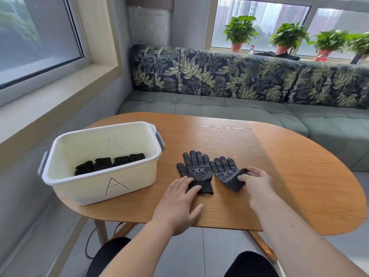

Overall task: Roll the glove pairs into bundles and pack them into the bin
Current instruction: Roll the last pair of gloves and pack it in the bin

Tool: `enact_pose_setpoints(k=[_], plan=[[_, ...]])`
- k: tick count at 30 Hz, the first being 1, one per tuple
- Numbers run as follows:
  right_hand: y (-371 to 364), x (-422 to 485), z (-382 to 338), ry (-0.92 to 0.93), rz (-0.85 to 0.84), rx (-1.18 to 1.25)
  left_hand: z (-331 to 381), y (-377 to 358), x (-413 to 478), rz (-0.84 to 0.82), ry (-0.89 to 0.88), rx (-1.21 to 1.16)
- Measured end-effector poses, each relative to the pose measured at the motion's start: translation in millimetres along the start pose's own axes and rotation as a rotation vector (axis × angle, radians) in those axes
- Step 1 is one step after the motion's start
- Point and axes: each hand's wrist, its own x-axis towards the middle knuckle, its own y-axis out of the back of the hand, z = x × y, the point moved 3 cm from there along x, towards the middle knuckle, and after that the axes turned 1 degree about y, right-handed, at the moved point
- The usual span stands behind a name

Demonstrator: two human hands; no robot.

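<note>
**Desk:** Surroundings?
**Me:** I see the bin on the table, with the sofa behind it. The bin wall cuts off the rolled bundles inside.
**Desk:** Gloves?
**Me:** Flat, right of the bin. Left hand, fingers straight, presses the near glove at the cuff. Right hand pinches the cuff of the far glove, part hidden.

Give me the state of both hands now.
Left hand: open, resting flat on the left glove, at its cuff.
Right hand: pinching the right glove at its cuff.
</note>
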Motion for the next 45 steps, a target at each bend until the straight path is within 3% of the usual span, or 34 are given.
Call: enact_pose_setpoints(k=[9,15,18,22,25,27,31,35,40,45], plan=[[-19.4,-51.3,-87.4,0.645,-0.208,-0.49,-2.7,3.2,-0.8,0.047,-0.014,-0.138],[-40.0,-66.2,-131.6,0.848,-0.358,-0.715,-3.3,4.3,-2.8,0.128,-0.049,-0.16],[-52.4,-59.7,-142.0,0.956,-0.284,-0.747,-1.9,5.7,-3.6,0.112,-0.049,-0.151],[-60.4,-63.4,-152.8,1.239,-0.142,-0.586,-1.4,5.6,-4.2,0.086,-0.051,-0.124],[-68.2,-65.1,-135.7,1.41,-0.153,-0.56,-0.9,6.3,-3.6,0.085,-0.055,-0.097],[-75.4,-60.0,-101.6,1.426,-0.27,-0.646,-0.3,7.5,-3.2,0.082,-0.051,-0.085],[-77.6,-42.7,-8.4,1.234,-0.54,-1.014,1.2,10.3,-3.3,0.053,-0.038,-0.081],[-68.5,-35.8,29.0,1.258,-0.44,-1.028,1.4,10.6,-2.6,0.043,-0.038,-0.078],[-70.3,-28.7,12.2,1.279,-0.277,-0.942,1.0,5.9,-2.4,0.055,-0.056,-0.056],[-65.8,-35.5,-6.2,1.469,-0.166,-0.869,0.1,0.4,-2.3,0.089,-0.063,-0.061]])
